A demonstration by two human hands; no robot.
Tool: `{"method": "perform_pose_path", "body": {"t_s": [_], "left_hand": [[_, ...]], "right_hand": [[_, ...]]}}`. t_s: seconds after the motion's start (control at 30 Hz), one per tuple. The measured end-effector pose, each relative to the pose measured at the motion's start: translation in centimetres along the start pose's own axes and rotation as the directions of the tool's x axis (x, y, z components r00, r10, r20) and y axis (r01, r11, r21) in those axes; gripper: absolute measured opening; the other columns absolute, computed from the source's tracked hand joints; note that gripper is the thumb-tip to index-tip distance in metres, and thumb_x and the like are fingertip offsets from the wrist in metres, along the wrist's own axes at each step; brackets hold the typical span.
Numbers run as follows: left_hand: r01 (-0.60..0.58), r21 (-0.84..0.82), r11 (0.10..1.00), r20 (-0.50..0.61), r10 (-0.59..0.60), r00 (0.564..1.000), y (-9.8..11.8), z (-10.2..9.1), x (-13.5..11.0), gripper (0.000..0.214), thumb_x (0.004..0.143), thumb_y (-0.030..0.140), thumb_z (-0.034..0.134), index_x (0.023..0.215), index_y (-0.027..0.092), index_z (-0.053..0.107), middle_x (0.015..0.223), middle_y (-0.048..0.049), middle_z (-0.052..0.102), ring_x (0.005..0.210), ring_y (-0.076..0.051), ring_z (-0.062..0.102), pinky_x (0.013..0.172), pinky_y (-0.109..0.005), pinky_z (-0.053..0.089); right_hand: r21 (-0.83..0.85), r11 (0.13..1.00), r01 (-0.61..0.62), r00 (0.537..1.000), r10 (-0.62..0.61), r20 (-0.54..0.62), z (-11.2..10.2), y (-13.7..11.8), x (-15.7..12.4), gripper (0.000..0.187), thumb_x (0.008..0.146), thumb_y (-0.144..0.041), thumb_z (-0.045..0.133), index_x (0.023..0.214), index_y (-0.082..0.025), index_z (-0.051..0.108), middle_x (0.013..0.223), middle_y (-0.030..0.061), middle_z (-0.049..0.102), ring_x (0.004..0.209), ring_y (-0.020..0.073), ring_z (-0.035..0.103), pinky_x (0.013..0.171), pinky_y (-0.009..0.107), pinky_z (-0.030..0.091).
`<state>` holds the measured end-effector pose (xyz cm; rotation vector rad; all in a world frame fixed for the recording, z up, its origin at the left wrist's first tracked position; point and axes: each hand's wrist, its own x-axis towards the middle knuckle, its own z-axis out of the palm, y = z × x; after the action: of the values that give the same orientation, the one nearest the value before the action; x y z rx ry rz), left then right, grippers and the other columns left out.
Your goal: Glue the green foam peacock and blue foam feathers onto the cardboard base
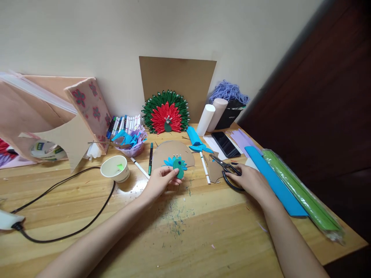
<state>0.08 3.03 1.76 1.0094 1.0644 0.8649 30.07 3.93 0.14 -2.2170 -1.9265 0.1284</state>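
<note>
Between the thumb and fingers of my left hand (162, 179) is a green peacock body cutout (177, 169) with a dark blue spot near its top. Behind it, blue petals (169, 161) lie at the front of a rounded cardboard piece (176, 148). My right hand (251, 179) has its fingers at the black handles of a pair of scissors (224, 165), whose blades point to the upper left. Under the blades is a jagged cardboard scrap (215, 170). A white marker (204, 168) and a dark green marker (150, 158) lie nearby.
A red and green peacock craft (166, 114) leans on a cardboard sheet (179, 73). To the left stand a paper cup (115, 170), a scrap bowl (135, 148) and a looping black cable (87, 231). A phone (226, 144), blue paper (275, 181) and a green roll (298, 189) lie right.
</note>
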Motion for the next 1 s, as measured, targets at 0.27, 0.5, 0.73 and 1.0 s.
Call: {"method": "perform_pose_path", "body": {"t_s": [0.27,0.5,0.73,1.0], "left_hand": [[0.043,-0.041,0.998,0.1,-0.039,0.994,-0.8,1.5,-1.1,0.036,0.067,0.046,0.069,0.075,0.011,0.066,0.076,-0.0086,0.072,0.061,-0.013,0.064,0.063,-0.024,0.051],[0.024,-0.043,0.999,0.148,-0.017,0.989,-1.2,2.0,-1.3,0.036,0.068,0.046,0.068,0.075,0.011,0.067,0.076,-0.0079,0.071,0.061,-0.011,0.063,0.063,-0.024,0.05],[0.047,-0.035,0.998,0.117,-0.042,0.992,-1.7,2.0,-0.9,0.035,0.067,0.045,0.069,0.073,0.011,0.066,0.073,-0.0084,0.071,0.059,-0.011,0.062,0.061,-0.024,0.05],[0.027,0.005,1.0,0.054,-0.027,0.998,-2.5,1.3,-0.2,0.034,0.069,0.044,0.068,0.067,0.01,0.065,0.058,-0.0034,0.064,0.05,-0.008,0.056,0.053,-0.02,0.046]], "right_hand": [[0.488,0.666,0.564,0.825,-0.437,-0.357,0.1,-8.3,-3.3,0.023,0.081,-0.026,0.06,0.103,-0.021,0.06,0.095,0.0055,0.063,0.089,0.0184,0.059,0.079,0.032,0.048],[0.635,0.546,0.546,0.835,-0.415,-0.361,0.8,-10.4,-4.7,0.021,0.078,-0.018,0.06,0.1,-0.021,0.062,0.09,0.0036,0.063,0.081,0.0159,0.059,0.075,0.03,0.05],[0.641,0.581,0.501,0.864,-0.373,-0.337,1.5,-10.8,-4.4,0.015,0.078,-0.017,0.06,0.092,-0.02,0.063,0.085,0.0036,0.063,0.077,0.0157,0.059,0.072,0.03,0.05],[0.641,0.57,0.513,0.853,-0.419,-0.31,2.4,-11.6,-2.9,0.013,0.075,-0.013,0.059,0.087,-0.019,0.059,0.081,0.0029,0.06,0.074,0.0152,0.057,0.069,0.029,0.048]]}}
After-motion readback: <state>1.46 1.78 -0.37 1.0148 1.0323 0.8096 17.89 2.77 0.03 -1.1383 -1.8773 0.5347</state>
